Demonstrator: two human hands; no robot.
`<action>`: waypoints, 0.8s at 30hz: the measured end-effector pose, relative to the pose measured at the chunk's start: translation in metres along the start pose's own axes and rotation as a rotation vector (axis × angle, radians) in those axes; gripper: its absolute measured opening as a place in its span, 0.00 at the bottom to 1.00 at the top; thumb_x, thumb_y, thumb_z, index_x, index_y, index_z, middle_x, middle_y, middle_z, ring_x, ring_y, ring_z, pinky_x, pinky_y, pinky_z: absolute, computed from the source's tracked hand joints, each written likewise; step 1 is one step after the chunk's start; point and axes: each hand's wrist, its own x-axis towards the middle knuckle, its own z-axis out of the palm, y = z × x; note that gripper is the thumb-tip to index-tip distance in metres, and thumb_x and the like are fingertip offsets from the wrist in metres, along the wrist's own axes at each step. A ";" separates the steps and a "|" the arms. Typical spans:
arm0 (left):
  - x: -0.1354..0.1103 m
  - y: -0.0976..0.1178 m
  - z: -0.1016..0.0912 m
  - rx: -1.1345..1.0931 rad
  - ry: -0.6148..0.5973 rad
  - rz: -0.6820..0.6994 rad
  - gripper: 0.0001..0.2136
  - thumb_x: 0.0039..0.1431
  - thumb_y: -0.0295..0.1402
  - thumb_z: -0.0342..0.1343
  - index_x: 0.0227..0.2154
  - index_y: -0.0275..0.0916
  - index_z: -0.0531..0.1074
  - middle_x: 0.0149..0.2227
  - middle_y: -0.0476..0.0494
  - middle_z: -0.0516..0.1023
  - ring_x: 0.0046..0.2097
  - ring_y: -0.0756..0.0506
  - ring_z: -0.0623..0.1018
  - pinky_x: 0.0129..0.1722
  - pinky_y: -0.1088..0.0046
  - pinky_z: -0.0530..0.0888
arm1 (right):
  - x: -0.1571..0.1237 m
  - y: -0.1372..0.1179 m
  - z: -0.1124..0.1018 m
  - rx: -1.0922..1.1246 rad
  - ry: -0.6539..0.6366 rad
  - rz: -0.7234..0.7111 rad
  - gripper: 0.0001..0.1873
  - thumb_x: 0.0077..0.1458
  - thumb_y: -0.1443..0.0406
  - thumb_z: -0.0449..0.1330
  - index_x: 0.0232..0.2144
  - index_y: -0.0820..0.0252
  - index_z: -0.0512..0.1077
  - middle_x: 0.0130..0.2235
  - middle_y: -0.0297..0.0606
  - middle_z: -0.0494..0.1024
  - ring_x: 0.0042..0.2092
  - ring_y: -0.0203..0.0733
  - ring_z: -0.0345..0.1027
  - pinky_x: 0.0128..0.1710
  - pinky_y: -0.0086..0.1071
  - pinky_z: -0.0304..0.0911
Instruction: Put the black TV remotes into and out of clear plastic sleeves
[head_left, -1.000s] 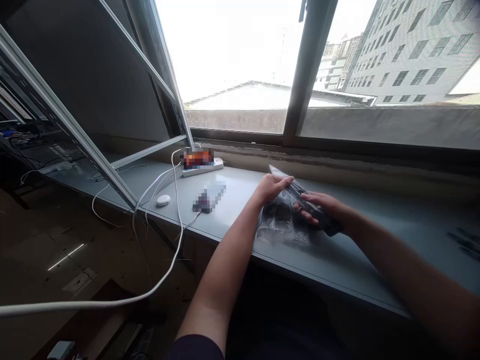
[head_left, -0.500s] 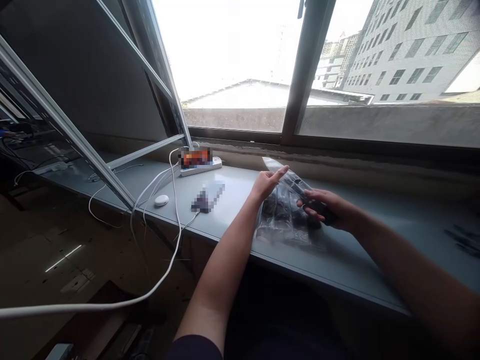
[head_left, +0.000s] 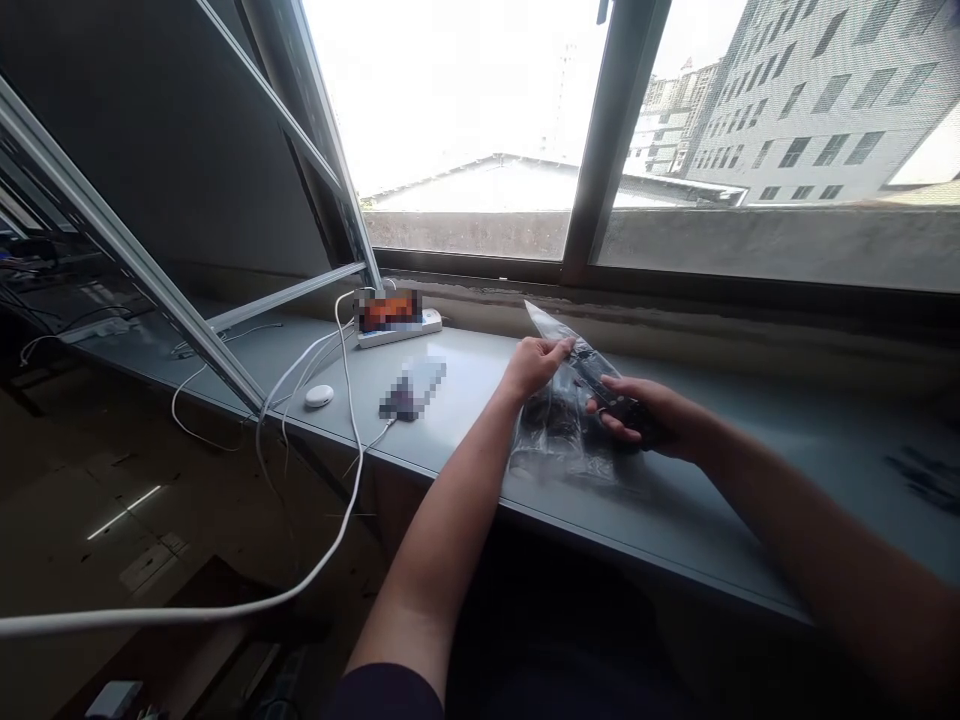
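Note:
Between my hands is a slim clear plastic bag (head_left: 585, 366) with a dark flat object inside, tilted so its pale empty end points up and left. My left hand (head_left: 534, 368) pinches the bag's edge between thumb and fingers near that end. Around the lower, dark end my right hand (head_left: 646, 412) is closed, thumb on top and fingers beneath. I cannot make out what the dark object is. Just below lies a larger crumpled clear plastic bag (head_left: 555, 440) with dark contents, partly covered by my right hand and the held bag.
The grey tabletop (head_left: 472, 380) runs along the window. Left of my arm are a blurred-out flat device (head_left: 412, 388) on a cable, a round white puck (head_left: 319, 397) and a power strip (head_left: 405, 333). A metal frame (head_left: 161, 275) slants at left. Dark items (head_left: 926, 475) lie far right.
My left thumb has folded down onto the bag's edge; it was stretched out before. The held bag has turned slightly, and its pale tip sits a little higher.

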 end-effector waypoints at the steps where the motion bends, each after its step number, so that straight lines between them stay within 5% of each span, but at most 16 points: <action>1: -0.001 0.003 0.000 -0.020 0.005 -0.023 0.32 0.62 0.64 0.63 0.20 0.38 0.73 0.21 0.49 0.65 0.30 0.48 0.67 0.32 0.70 0.62 | 0.000 0.000 0.000 0.004 0.001 -0.004 0.24 0.67 0.46 0.72 0.41 0.63 0.81 0.26 0.37 0.77 0.22 0.35 0.60 0.22 0.30 0.61; 8: -0.007 0.014 0.006 -0.145 -0.156 -0.142 0.27 0.64 0.59 0.66 0.26 0.36 0.79 0.25 0.43 0.77 0.32 0.46 0.75 0.38 0.70 0.72 | 0.000 0.001 -0.001 0.003 0.002 0.028 0.25 0.67 0.46 0.71 0.39 0.63 0.80 0.27 0.39 0.77 0.23 0.37 0.64 0.22 0.31 0.64; 12: -0.003 0.006 0.006 -0.158 -0.153 -0.126 0.27 0.66 0.57 0.65 0.25 0.35 0.79 0.25 0.43 0.78 0.32 0.46 0.75 0.38 0.69 0.73 | 0.003 0.003 -0.002 0.025 0.007 0.033 0.24 0.68 0.46 0.71 0.39 0.64 0.81 0.27 0.41 0.78 0.24 0.36 0.65 0.23 0.29 0.65; 21: 0.011 -0.002 -0.004 -0.192 0.227 -0.062 0.22 0.69 0.53 0.62 0.34 0.38 0.86 0.37 0.42 0.86 0.43 0.44 0.81 0.46 0.71 0.75 | 0.003 0.003 -0.003 0.138 0.070 -0.009 0.15 0.68 0.55 0.72 0.49 0.59 0.81 0.38 0.42 0.83 0.24 0.36 0.64 0.18 0.30 0.65; 24: 0.013 -0.003 -0.010 -0.317 0.373 -0.145 0.21 0.72 0.52 0.60 0.40 0.38 0.87 0.41 0.40 0.87 0.44 0.45 0.81 0.44 0.71 0.76 | 0.003 0.003 -0.004 0.151 0.128 -0.014 0.12 0.69 0.57 0.71 0.48 0.58 0.82 0.33 0.38 0.79 0.24 0.37 0.63 0.18 0.30 0.66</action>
